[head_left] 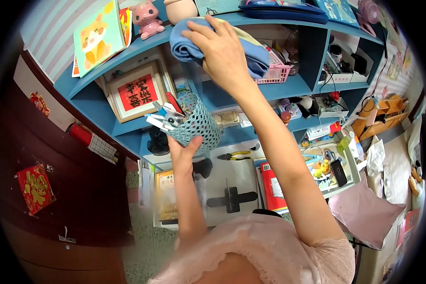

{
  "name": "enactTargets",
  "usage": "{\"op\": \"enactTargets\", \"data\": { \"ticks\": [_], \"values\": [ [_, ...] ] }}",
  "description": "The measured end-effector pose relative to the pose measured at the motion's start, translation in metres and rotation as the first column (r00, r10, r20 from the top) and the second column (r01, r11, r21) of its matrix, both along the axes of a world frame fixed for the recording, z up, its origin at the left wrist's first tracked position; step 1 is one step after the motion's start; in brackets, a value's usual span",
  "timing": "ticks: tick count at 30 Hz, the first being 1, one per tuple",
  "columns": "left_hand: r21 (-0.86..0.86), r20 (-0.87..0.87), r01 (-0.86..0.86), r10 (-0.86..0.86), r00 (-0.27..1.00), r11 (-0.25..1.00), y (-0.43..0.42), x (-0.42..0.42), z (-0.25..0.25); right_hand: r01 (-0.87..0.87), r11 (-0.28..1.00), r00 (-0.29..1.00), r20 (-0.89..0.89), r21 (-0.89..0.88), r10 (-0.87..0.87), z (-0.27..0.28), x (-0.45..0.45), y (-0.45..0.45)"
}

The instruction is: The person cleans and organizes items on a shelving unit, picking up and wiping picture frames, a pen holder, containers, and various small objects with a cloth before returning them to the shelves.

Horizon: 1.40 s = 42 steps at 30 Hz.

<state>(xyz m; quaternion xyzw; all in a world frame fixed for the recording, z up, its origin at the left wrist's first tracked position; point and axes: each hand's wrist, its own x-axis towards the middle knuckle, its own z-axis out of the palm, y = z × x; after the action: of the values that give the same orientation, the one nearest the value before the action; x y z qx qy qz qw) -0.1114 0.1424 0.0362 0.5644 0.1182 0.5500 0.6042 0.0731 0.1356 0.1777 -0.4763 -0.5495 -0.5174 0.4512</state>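
In the head view, my left hand (183, 152) grips the lower part of a pale teal mesh pen holder (201, 124) and keeps it tilted in front of the shelf. Several pens (162, 120) and a red-handled item stick out of its mouth to the left. My right hand (221, 54) is higher up, at the edge of the shelf's top board, with its fingers over a folded blue and pale yellow cloth (187, 45). The cloth bunches out on both sides of this hand. My thumb there is hidden.
A blue shelf unit (279, 92) spans the view. On top are a pink pig figurine (147, 19), a cat-picture book (95, 38) and a blue case (284, 10). Below are a framed red print (137, 92), a pink basket (275, 73), pliers (234, 155) and a filled open drawer (352, 173).
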Motion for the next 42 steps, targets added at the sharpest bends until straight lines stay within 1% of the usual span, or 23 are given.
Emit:
{"op": "enactTargets", "data": {
  "ticks": [1, 3, 4, 5, 6, 7, 9, 11, 13, 17, 21, 26, 27, 29, 30, 32, 33, 35, 37, 39, 40, 41, 42],
  "values": [
    [0.000, 0.003, 0.004, -0.004, 1.000, 1.000, 0.001, 0.004, 0.003, 0.004, 1.000, 1.000, 0.003, 0.000, -0.004, -0.001, 0.002, -0.008],
    [0.004, 0.019, 0.074, -0.074, 0.997, 0.997, 0.001, 0.011, 0.005, -0.257, 0.919, 0.948, -0.263, -0.300, 0.179, -0.011, 0.005, -0.032],
    [-0.018, 0.034, 0.078, -0.078, 0.996, 0.997, -0.001, 0.015, 0.007, -0.236, 0.866, 0.936, -0.343, -0.441, 0.081, -0.025, 0.008, -0.039],
    [-0.021, 0.032, 0.080, -0.079, 0.996, 0.997, -0.003, 0.018, 0.005, -0.356, 0.825, 0.880, -0.455, -0.439, 0.137, -0.046, 0.014, -0.042],
    [-0.032, 0.040, 0.078, -0.077, 0.996, 0.996, -0.005, 0.022, 0.004, -0.495, 0.775, 0.796, -0.563, -0.392, 0.224, -0.066, 0.019, -0.049],
    [-0.035, 0.057, 0.079, -0.077, 0.995, 0.996, -0.003, 0.028, 0.004, -0.530, 0.785, 0.734, -0.636, -0.320, 0.236, -0.097, 0.028, -0.050],
    [0.005, 0.054, 0.113, -0.113, 0.992, 0.994, 0.003, 0.042, 0.005, -0.621, 0.757, 0.493, -0.852, -0.202, 0.177, -0.121, 0.023, -0.073],
    [0.094, -0.002, 0.109, -0.109, 0.994, 0.990, 0.009, 0.060, 0.009, -0.619, 0.783, 0.344, -0.916, -0.057, 0.205, -0.153, 0.026, -0.082],
    [0.085, -0.055, 0.115, -0.110, 0.992, 0.990, 0.010, 0.077, 0.014, -0.641, 0.767, 0.196, -0.958, 0.037, 0.210, -0.163, 0.027, -0.094],
    [0.214, -0.022, 0.068, -0.065, 0.998, 0.975, 0.025, 0.113, 0.020, -0.592, 0.806, 0.279, -0.932, 0.023, 0.231, -0.161, 0.037, -0.120],
    [0.358, -0.274, -0.178, 0.285, 0.918, 0.917, 0.062, 0.138, 0.005, -0.606, 0.792, 0.227, -0.939, 0.072, 0.259, -0.162, 0.048, -0.145],
    [0.463, -0.364, -0.217, 0.407, 0.838, 0.860, 0.093, 0.147, 0.004, -0.563, 0.826, 0.267, -0.939, 0.032, 0.219, -0.168, 0.065, -0.163],
    [0.407, -0.404, -0.221, 0.392, 0.827, 0.886, 0.096, 0.147, 0.004, -0.550, 0.834, 0.276, -0.934, 0.041, 0.227, -0.168, 0.069, -0.166],
    [0.496, -0.379, -0.372, 0.581, 0.720, 0.784, 0.106, 0.159, -0.005, -0.570, 0.820, 0.240, -0.941, 0.062, 0.237, -0.168, 0.076, -0.171],
    [0.491, -0.378, -0.379, 0.583, 0.719, 0.785, 0.103, 0.160, -0.006, -0.556, 0.829, 0.237, -0.943, 0.067, 0.235, -0.168, 0.078, -0.174],
    [0.532, -0.398, -0.513, 0.734, 0.550, 0.673, 0.097, 0.165, -0.008, -0.560, 0.826, 0.235, -0.945, 0.058, 0.226, -0.165, 0.083, -0.182],
    [0.529, -0.399, -0.518, 0.735, 0.548, 0.673, 0.091, 0.166, -0.007, -0.565, 0.824, 0.237, -0.945, 0.054, 0.224, -0.164, 0.084, -0.184],
    [0.590, -0.336, -0.588, 0.831, 0.443, 0.553, 0.079, 0.167, -0.007, -0.573, 0.811, 0.205, -0.937, 0.120, 0.283, -0.164, 0.088, -0.187],
    [0.594, -0.279, -0.618, 0.853, 0.441, 0.514, 0.063, 0.170, -0.007, -0.558, 0.824, 0.218, -0.941, 0.098, 0.259, -0.163, 0.092, -0.191],
    [0.639, 0.011, -0.723, 0.937, 0.349, 0.261, 0.036, 0.178, 0.002, -0.542, 0.837, 0.232, -0.943, 0.079, 0.239, -0.164, 0.097, -0.193],
    [0.675, 0.004, -0.691, 0.936, 0.352, 0.257, 0.025, 0.186, 0.004, -0.528, 0.844, 0.219, -0.945, 0.096, 0.244, -0.166, 0.100, -0.193],
    [0.722, 0.015, -0.626, 0.898, 0.439, 0.294, 0.021, 0.195, 0.005, -0.515, 0.850, 0.207, -0.946, 0.111, 0.249, -0.167, 0.103, -0.194],
    [0.565, -0.154, -0.573, 0.758, 0.634, 0.594, 0.014, 0.206, 0.011, -0.516, 0.850, 0.209, -0.946, 0.107, 0.246, -0.166, 0.106, -0.195]
  ]
}}
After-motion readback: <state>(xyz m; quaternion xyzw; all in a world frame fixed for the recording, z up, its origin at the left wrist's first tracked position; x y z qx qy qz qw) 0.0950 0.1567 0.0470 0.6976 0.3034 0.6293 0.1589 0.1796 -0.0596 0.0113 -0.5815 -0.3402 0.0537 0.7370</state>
